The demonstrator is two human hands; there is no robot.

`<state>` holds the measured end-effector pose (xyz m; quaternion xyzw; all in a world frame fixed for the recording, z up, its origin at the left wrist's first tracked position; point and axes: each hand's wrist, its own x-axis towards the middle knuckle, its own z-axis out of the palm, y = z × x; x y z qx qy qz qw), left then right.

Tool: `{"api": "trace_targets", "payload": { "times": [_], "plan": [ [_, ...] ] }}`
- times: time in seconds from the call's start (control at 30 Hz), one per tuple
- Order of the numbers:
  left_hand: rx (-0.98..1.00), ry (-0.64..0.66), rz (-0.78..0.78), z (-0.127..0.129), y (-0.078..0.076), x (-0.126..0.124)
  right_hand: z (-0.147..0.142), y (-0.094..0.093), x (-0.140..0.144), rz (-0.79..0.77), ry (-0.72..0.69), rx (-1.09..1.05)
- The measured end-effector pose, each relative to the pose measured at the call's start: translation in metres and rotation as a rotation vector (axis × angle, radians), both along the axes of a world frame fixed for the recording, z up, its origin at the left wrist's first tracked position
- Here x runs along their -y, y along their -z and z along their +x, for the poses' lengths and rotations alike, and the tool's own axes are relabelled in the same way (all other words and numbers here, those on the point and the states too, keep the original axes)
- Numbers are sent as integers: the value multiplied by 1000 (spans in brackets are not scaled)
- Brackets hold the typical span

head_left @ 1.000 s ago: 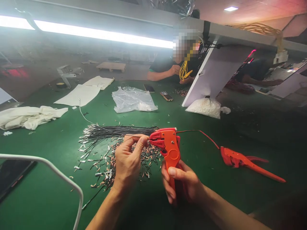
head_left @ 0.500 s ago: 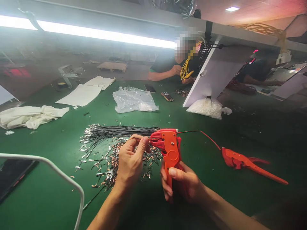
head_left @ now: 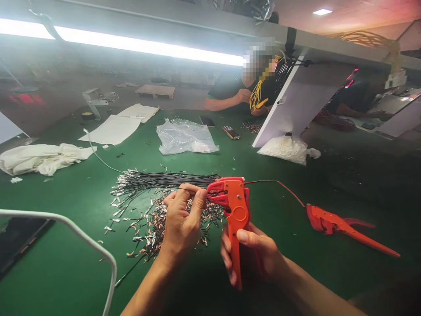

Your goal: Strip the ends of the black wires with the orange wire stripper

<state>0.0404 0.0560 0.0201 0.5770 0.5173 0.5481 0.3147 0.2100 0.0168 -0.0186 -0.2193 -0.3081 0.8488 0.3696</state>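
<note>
Between thumb and fingers, my left hand pinches a thin wire whose far end curves up to the left. Its near end is at the jaws of an orange and red wire stripper; whether they clamp it I cannot tell. My right hand wraps the stripper's handles and holds it upright, jaws facing left. Behind the hands lies a bundle of black wires with metal terminals at the left ends. A heap of short wire offcuts is partly hidden by my left hand.
A second wire stripper lies at right. A clear plastic bag, a phone, white cloth, paper and a bag of white pieces sit farther back. A white tube arches at left. A co-worker holds yellow wires.
The wire's far end now shows, curving up at the left. More of the stripper's orange handle is visible below my right thumb. The whole view has shifted slightly.
</note>
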Motion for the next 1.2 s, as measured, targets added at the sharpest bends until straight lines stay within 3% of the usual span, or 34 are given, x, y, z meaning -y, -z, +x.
{"api": "trace_targets", "payload": {
  "times": [0.63, 0.83, 1.2],
  "plan": [
    [14, 25, -19, -1, -1, 2, 1, 3, 3, 31, 61, 151],
    [54, 44, -11, -3, -5, 2, -1, 4, 4, 52, 152, 171],
    [-11, 57, 21, -6, -4, 0, 1, -1, 4, 92, 112, 179]
  ]
}}
